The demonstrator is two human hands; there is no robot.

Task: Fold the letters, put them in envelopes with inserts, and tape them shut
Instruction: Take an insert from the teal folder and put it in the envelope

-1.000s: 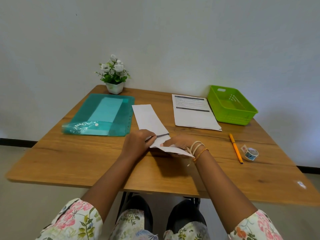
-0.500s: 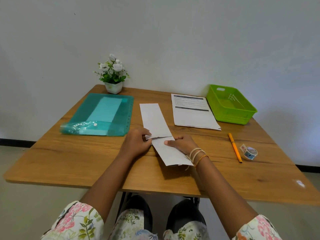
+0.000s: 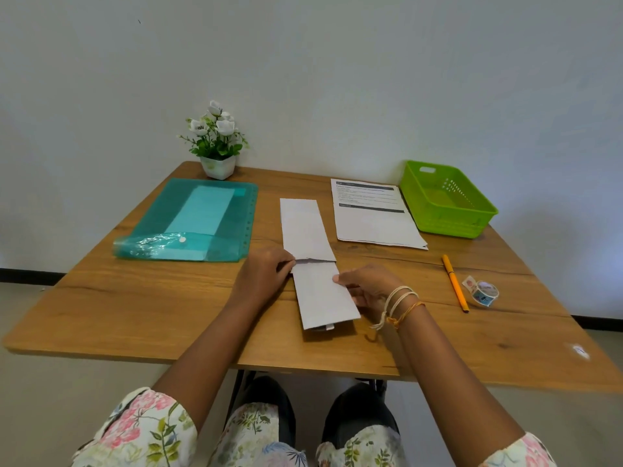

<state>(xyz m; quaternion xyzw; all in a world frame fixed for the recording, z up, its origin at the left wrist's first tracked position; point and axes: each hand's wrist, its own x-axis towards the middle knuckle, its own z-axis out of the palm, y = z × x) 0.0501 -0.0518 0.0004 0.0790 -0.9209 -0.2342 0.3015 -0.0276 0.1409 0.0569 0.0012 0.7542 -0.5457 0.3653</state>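
Observation:
A long white envelope (image 3: 304, 227) lies in the middle of the wooden table (image 3: 135, 305), its open mouth towards me. My left hand (image 3: 266, 274) pinches the left corner of that mouth. A folded white letter (image 3: 323, 298) lies in line with the envelope, its far end at the opening. My right hand (image 3: 371, 288) holds the letter by its right edge, thumb on top. A darker layer peeks out at the letter's near end.
A printed sheet (image 3: 374, 220) lies to the right of the envelope, with a green basket (image 3: 416, 197) beyond it. An orange pen (image 3: 455, 283) and a tape roll (image 3: 483, 293) sit at the right. A teal plastic folder (image 3: 192, 220) and a flower pot (image 3: 217, 166) are at the left.
The folded letter, raised in my right hand a second ago, now lies flat in line with the envelope. The envelope has turned straighter and both hands have shifted slightly right.

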